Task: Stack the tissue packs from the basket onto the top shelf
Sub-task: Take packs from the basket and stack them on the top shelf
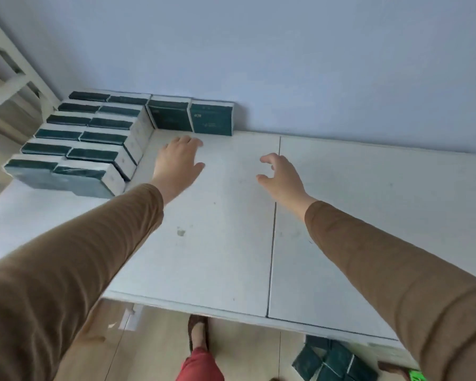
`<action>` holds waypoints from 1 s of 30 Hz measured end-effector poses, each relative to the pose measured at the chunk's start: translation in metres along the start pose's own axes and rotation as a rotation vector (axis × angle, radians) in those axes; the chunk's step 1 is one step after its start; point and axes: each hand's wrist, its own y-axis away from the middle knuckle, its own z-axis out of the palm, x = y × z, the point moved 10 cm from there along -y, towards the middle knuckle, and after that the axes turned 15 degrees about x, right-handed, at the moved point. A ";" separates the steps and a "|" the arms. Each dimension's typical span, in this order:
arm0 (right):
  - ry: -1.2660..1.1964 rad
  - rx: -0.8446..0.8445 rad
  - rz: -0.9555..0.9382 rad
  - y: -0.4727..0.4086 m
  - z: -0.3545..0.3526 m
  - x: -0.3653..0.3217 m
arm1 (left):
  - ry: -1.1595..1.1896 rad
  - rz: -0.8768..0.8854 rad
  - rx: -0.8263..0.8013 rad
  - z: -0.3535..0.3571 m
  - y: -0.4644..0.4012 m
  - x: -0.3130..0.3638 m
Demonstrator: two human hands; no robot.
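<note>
**Around the edges of the room**

A pale blue wall fills the upper half of the frame. At the upper left stands a white slatted frame, tilted across the corner. Along the bottom runs a light wooden floor; bottom centre, a brown slipper shows above a red trouser leg.

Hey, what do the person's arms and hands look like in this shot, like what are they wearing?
Both arms wear long, plain tan-brown sleeves of soft fabric that creases near the elbows and ends at the wrists. The left hand and right hand are bare: no gloves, and no rings, watch or markings visible.
</note>
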 end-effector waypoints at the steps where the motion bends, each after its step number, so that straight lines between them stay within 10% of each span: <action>1: 0.026 -0.013 -0.043 0.018 -0.015 0.004 | 0.000 -0.013 -0.007 -0.004 0.021 0.019; 15: 0.190 0.159 -0.180 0.261 -0.223 0.114 | 0.149 0.084 -0.056 -0.050 0.239 0.270; 30: 0.272 0.095 0.162 0.511 -0.348 0.338 | 0.281 0.142 -0.262 -0.004 0.480 0.488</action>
